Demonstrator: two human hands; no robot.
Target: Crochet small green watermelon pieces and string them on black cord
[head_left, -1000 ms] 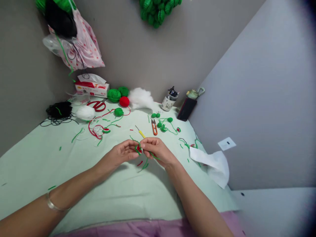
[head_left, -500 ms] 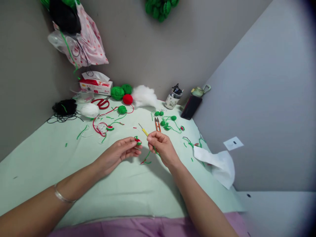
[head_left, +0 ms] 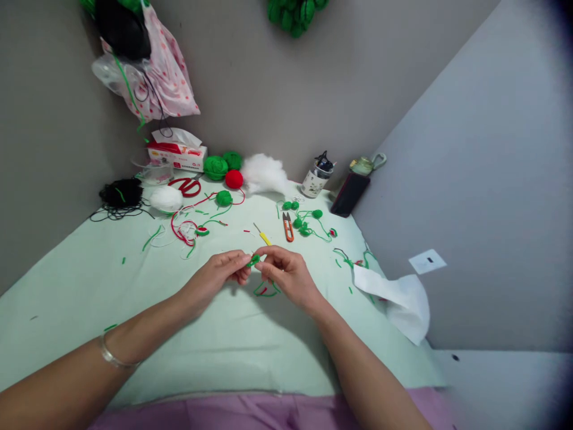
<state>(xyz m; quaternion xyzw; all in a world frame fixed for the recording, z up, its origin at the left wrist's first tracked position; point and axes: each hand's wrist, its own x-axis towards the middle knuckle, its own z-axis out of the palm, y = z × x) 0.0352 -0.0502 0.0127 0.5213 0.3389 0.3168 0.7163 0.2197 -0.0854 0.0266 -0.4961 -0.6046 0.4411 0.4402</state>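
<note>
The left hand (head_left: pixel 219 276) and the right hand (head_left: pixel 286 273) meet over the middle of the table (head_left: pixel 67 286), which has a pale green cloth. Between their fingertips is the piece (head_left: pixel 254 260), a very small green crochet knot. Both hands are closed in a pinch on it, thumb against forefinger, with the other fingers curled in. The piece is just above the cloth and too small to show its stitches. A thin green yarn (head_left: pixel 265 291) lies looped on the cloth right under it, at 6 o'clock. The left wrist wears a silver bracelet (head_left: pixel 111 358). At 12 o'clock from the hands lies a yellow hook (head_left: pixel 263 235), and at 1 o'clock orange snips (head_left: pixel 289 227) with small green balls (head_left: pixel 306 224) beside them. Further at 11 o'clock are red scissors (head_left: pixel 187 186), a red ball (head_left: pixel 233 178), green yarn (head_left: pixel 216 167) and a tissue box (head_left: pixel 176 156); its print is too small to read. White stuffing (head_left: pixel 265 173) and a jar (head_left: pixel 316 179) stand by the wall at 12 to 1 o'clock. A white tissue (head_left: pixel 398 295) hangs over the table edge at 3 o'clock. Nothing covers the piece except the fingertips.
</note>
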